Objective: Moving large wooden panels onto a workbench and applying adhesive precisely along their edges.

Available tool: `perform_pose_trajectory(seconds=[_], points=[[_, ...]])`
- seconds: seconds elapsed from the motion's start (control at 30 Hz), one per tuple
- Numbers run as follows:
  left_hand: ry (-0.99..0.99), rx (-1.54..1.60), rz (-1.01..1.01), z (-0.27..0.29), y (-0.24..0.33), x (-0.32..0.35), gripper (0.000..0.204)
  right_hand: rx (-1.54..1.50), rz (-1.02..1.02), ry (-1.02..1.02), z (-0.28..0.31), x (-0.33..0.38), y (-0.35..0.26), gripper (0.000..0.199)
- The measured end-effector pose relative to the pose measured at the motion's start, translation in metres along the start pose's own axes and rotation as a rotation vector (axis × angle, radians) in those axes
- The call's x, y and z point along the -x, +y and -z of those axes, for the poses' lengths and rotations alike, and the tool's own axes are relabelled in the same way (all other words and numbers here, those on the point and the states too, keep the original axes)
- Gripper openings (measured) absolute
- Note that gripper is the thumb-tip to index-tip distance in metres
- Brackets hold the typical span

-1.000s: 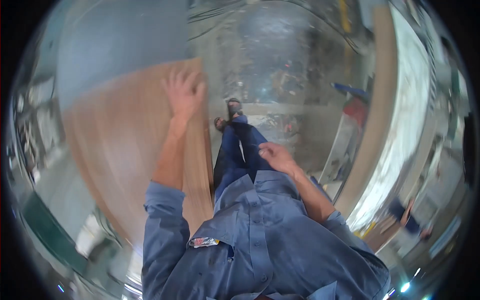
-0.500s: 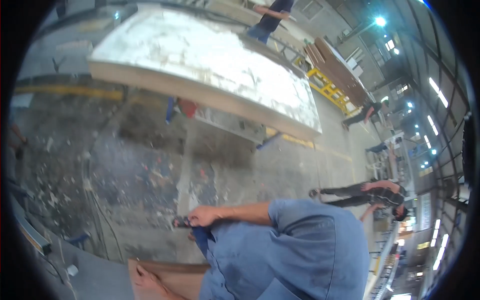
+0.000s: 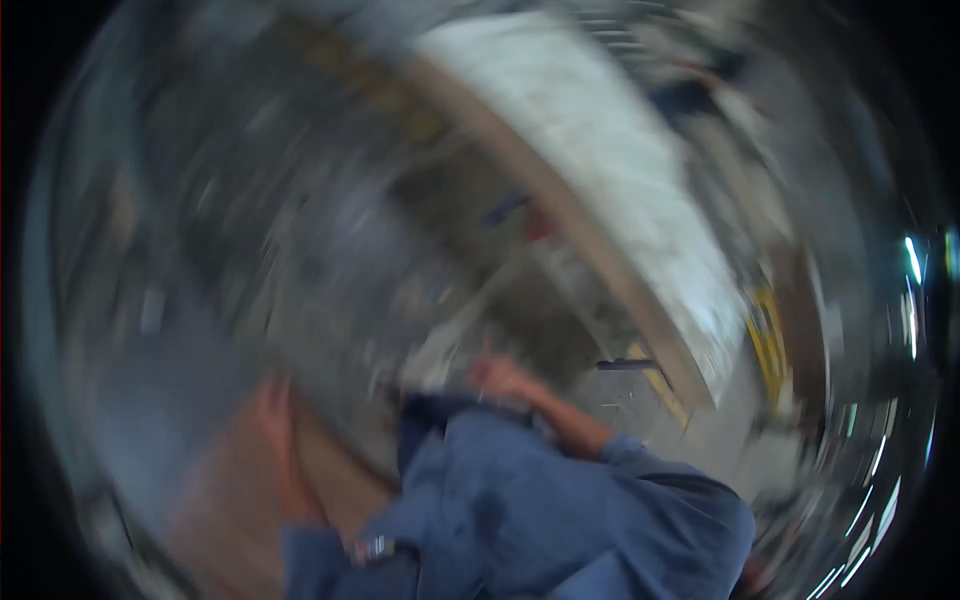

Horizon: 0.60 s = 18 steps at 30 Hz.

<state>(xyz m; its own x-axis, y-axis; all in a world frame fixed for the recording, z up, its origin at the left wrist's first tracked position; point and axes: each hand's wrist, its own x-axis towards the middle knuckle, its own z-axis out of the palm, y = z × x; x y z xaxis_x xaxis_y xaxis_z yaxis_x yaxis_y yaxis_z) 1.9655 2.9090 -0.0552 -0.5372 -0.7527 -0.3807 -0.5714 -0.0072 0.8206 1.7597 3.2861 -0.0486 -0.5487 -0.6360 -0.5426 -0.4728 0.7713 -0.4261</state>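
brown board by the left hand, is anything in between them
Nothing visible stands between the left hand and the brown board: the hand lies over the board's far end and seems to touch it, though blur hides the exact contact.

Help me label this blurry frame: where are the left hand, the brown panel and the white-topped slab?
Left hand (image 3: pixel 274 410): head view, middle of the hand.
Brown panel (image 3: pixel 238 492): head view, face left of the forearm.
White-topped slab (image 3: pixel 622 180): head view, middle of the white top.
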Motion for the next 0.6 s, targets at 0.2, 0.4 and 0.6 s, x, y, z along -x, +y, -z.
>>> perform_pose_trajectory(seconds=[0.2,0.4,0.6], points=[[0.079,-0.500,-0.272,0.043,-0.092,-0.022,0.030,-0.378,-0.065,-0.111,-0.024,-0.002,-0.012,0.033],[0.120,-0.434,-0.230,0.035,-0.100,-0.026,0.030,-0.407,-0.247,-0.150,-0.039,0.001,-0.014,0.032],[0.106,-0.229,-0.242,0.032,-0.096,-0.018,0.037,-0.129,-0.009,-0.116,-0.041,-0.002,-0.009,0.029]])
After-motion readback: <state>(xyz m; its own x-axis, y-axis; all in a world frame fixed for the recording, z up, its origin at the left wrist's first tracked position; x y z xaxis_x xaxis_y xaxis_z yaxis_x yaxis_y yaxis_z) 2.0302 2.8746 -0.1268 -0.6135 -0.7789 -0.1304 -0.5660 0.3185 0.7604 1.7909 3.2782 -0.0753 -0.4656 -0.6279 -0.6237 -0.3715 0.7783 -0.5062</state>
